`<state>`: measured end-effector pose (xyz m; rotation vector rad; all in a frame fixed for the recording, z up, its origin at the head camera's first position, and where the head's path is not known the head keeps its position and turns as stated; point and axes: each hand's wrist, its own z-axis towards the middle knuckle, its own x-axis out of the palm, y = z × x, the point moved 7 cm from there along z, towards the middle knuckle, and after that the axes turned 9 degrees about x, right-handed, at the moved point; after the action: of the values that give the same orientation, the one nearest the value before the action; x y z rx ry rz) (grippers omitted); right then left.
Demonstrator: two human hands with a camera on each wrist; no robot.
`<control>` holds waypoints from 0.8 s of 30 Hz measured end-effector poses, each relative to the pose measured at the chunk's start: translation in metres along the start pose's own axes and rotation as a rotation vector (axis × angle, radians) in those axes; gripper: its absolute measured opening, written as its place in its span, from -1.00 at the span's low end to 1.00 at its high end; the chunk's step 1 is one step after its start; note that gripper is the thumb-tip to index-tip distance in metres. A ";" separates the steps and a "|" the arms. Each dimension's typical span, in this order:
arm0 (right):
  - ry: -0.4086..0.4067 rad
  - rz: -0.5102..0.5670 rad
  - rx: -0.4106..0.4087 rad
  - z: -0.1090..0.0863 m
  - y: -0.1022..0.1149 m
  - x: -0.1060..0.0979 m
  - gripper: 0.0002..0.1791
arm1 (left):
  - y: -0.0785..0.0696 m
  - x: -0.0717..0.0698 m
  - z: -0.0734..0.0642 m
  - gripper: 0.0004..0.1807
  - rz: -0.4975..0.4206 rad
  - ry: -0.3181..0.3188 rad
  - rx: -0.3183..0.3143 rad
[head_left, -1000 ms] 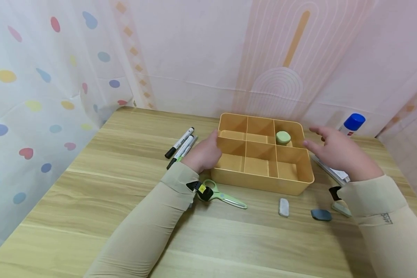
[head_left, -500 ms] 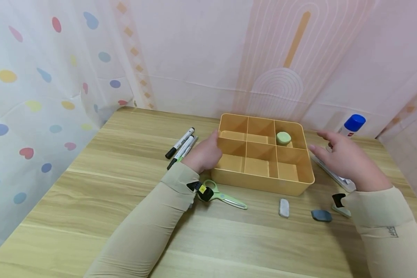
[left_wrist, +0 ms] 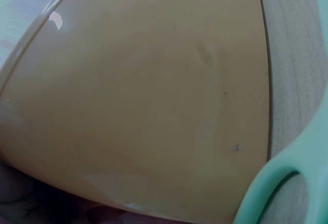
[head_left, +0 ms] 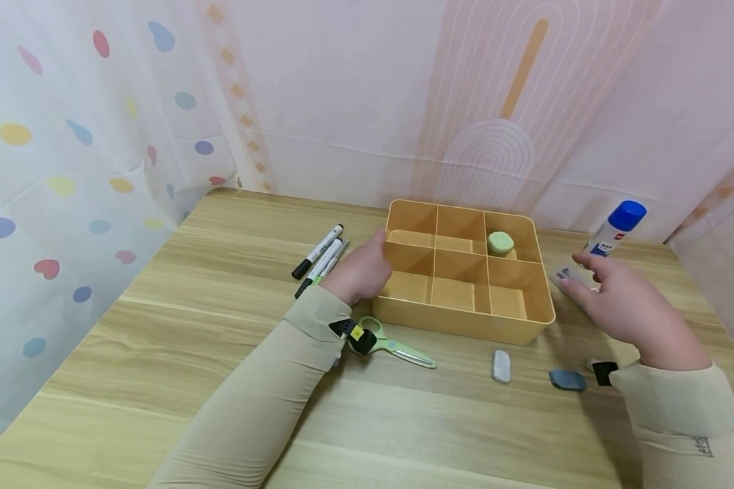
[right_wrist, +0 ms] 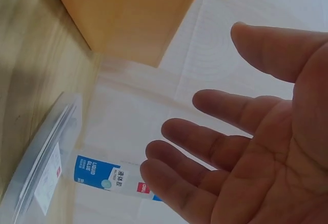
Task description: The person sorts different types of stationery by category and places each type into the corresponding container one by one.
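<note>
Wood-grain table [head_left: 159,333], patterned cloth [head_left: 342,102] behind; left hand [head_left: 361,270] against orange box [head_left: 459,320], grip unclear, right hand [head_left: 639,305] loosely spread, empty.

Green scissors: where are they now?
In the head view, the green scissors lie on the table near the orange box, at its front left, partly behind the left wrist camera.

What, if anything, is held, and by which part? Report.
The left hand is at the left side of the orange organizer; whether it grips is hidden. The right hand holds nothing.
</note>
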<state>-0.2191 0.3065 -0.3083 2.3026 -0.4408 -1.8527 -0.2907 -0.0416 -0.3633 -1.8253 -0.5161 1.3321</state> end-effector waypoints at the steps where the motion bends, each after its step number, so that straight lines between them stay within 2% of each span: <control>1: 0.004 0.000 0.001 -0.001 -0.001 0.001 -0.13 | 0.000 0.000 0.000 -0.13 0.004 0.000 0.001; 9: 0.029 -0.053 -0.043 -0.011 -0.007 0.005 -0.19 | -0.002 -0.004 -0.002 -0.12 0.040 -0.003 0.013; 14: 0.112 -0.119 -0.052 -0.014 -0.014 0.012 -0.18 | 0.000 -0.007 -0.003 -0.12 0.039 0.000 0.004; 18: 0.170 -0.133 -0.059 -0.015 -0.018 0.019 -0.26 | 0.001 -0.007 -0.003 -0.11 0.034 0.001 -0.003; 24: 0.271 -0.145 -0.035 -0.015 -0.024 0.027 -0.27 | 0.002 -0.007 -0.003 -0.10 0.027 0.006 -0.015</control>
<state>-0.1961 0.3196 -0.3376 2.5717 -0.2082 -1.5556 -0.2910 -0.0489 -0.3607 -1.8539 -0.5017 1.3440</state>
